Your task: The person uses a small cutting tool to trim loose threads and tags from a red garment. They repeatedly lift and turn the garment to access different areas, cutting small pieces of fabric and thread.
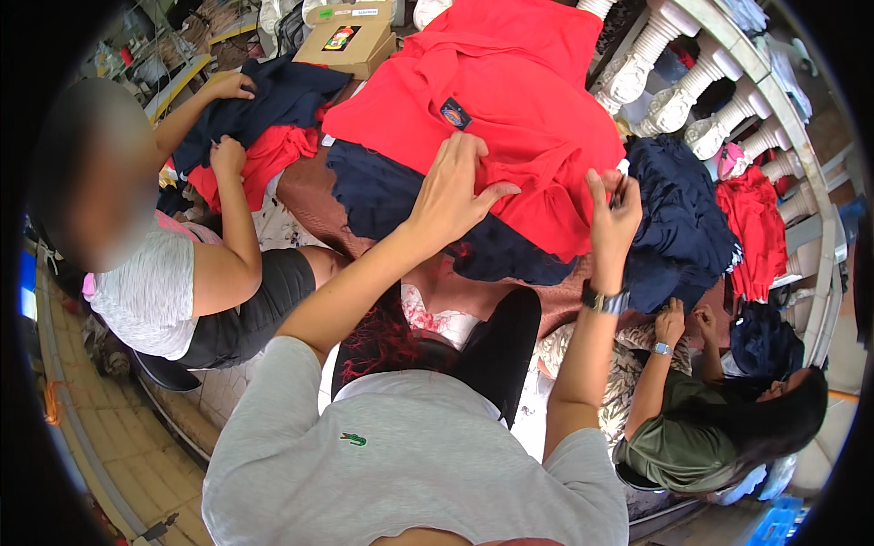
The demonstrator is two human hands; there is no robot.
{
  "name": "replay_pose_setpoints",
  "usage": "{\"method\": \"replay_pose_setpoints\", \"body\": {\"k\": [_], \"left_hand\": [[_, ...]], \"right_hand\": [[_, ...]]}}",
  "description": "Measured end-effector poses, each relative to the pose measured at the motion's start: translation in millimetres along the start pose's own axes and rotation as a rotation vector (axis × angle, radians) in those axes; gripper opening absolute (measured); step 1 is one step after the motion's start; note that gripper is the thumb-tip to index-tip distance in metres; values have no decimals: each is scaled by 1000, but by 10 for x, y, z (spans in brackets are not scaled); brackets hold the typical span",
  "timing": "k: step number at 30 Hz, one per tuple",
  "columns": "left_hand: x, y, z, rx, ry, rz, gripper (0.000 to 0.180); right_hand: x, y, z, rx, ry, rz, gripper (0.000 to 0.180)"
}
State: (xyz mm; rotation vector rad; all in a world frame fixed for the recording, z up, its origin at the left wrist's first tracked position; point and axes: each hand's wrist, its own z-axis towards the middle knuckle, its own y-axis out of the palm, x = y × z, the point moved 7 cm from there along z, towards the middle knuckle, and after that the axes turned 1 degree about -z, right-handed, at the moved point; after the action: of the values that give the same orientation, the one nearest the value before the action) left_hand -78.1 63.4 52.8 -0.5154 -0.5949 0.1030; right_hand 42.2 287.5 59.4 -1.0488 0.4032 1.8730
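A red garment (pixel 537 109) with a dark patch label (pixel 454 114) is spread over the table before me. My left hand (pixel 452 187) grips the garment's cloth just below the label, its thumb pointing right. At the garment's right edge, my right hand (pixel 614 218) has its fingers closed on the cloth beside a small white tag (pixel 624 166). A small dark thing shows among those fingers, too blurred to name. Under the red cloth lies a navy garment (pixel 373 187), its edge hanging toward my lap.
At left a person (pixel 137 264) handles navy cloth (pixel 282 96) over red cloth. Another person (pixel 710 419) sits at lower right by a navy fabric pile (pixel 674 218). A cardboard box (pixel 344 47) stands at the back; a white balustrade (pixel 669 105) runs along the right.
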Motion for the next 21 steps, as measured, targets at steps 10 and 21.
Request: {"method": "replay_pose_setpoints", "body": {"k": [10,21], "left_hand": [[461,-123,-166,-238,-225,-584,35],[561,79,-51,-154,62,-228,34]], "right_hand": [[-324,359,-628,-98,257,482,41],[30,568,-1088,-232,434,528,40]]}}
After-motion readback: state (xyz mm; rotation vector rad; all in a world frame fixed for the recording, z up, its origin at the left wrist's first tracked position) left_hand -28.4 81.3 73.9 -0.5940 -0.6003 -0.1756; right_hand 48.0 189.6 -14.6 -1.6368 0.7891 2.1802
